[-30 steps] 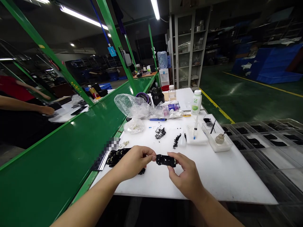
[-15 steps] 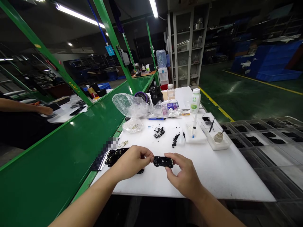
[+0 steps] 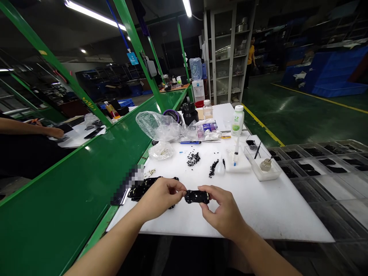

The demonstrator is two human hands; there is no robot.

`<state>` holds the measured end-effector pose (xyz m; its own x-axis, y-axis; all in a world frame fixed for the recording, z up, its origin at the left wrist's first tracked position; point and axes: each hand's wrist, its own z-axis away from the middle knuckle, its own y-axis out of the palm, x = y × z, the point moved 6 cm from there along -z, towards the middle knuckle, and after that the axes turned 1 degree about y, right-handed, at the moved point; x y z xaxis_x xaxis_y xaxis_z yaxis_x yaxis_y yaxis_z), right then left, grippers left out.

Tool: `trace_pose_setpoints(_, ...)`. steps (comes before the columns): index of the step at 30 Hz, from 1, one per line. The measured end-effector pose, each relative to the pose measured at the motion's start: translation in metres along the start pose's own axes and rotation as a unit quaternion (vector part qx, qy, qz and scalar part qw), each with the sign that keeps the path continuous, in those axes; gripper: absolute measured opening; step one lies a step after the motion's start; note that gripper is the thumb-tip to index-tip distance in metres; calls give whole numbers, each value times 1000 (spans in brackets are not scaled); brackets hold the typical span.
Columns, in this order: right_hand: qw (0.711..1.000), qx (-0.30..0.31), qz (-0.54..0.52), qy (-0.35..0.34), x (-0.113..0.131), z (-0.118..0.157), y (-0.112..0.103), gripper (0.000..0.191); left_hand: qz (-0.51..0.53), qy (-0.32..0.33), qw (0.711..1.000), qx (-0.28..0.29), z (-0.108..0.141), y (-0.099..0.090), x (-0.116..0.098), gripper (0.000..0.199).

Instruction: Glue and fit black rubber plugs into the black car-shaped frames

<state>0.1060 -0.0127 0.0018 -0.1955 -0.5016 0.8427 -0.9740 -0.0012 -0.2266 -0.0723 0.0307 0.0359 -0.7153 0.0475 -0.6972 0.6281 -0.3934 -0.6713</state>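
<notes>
Near the front of the white work surface, my right hand [image 3: 222, 209] grips the right end of a small black oblong part [image 3: 196, 196], shaped like a toy-car base with a pale dot in its middle. Thumb and forefinger of my left hand [image 3: 164, 194] are pinched together at the part's left end. Whatever lies between those fingertips is too small to make out. Beside and partly behind my left hand lie several similar black parts [image 3: 140, 189] with pale spots. Beyond the hands are a heap of tiny black pieces [image 3: 193, 158] and a second, narrower pile [image 3: 213, 168].
On the white surface [image 3: 258, 214] stand a syringe [image 3: 236, 151], a white bottle [image 3: 237, 120], a clear tray [image 3: 266, 174] with a small jar, a blue pen-like tool [image 3: 190, 142] and plastic bags [image 3: 158, 128]. A green partition [image 3: 57, 199] runs along the left. Compartmented trays [image 3: 330, 184] sit right.
Both hands and the black part stay almost in place, with a slight shift left in the picture. A person in a yellow top has appeared beside the far cabinet.
</notes>
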Motion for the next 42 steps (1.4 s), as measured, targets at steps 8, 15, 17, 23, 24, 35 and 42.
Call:
trace_pose_setpoints(8,1000,-3,-13,3,-1,0,0,45,190,-18,982,10,-6,8,5,24)
trace_pose_setpoints(15,1000,-17,-6,8,-3,1,0,46,273,-23,962,1,-10,11,8,23)
trace_pose_setpoints(17,1000,-16,-1,8,-3,1,0,46,261,-30,965,2,-11,11,8,20)
trace_pose_setpoints(23,1000,-10,9,-1,-2,1,0,47,252,-30,967,-27,-9,11,6,17)
trace_pose_setpoints(24,1000,-13,8,-1,-2,1,0,47,260,-29,964,-38,-8,12,6,18)
trace_pose_setpoints(35,1000,-27,9,12,-3,0,-3,41,362,-48,928,-75,-14,30,15,25)
trace_pose_setpoints(42,998,-29,58,10,20,6,-15,50,347,-19,934,-79,-11,20,11,28)
